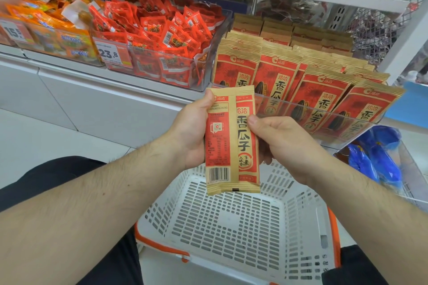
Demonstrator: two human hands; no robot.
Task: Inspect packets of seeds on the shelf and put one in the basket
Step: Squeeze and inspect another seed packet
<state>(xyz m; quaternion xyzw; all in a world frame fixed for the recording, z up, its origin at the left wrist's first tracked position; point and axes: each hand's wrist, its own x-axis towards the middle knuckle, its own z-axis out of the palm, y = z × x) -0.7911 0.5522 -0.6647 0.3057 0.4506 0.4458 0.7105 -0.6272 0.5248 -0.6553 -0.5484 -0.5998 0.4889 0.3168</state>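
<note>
A tan and red packet of seeds (231, 143) is held upright in the middle of the view, its back with barcode and print facing me. My left hand (192, 132) grips its left edge, thumb at the top corner. My right hand (278, 143) grips its right edge with the thumb on the face. Directly below them stands an empty white slotted basket (231, 222) with orange trim. Rows of the same seed packets (312, 81) stand in a clear tray on the shelf just behind my hands.
A clear bin of small red snack packets (157, 37) sits left of the seed tray, with orange packets (46, 23) further left. Blue bags (379, 155) lie in a lower wire bin at right. A white shelf upright (403, 37) rises at the right.
</note>
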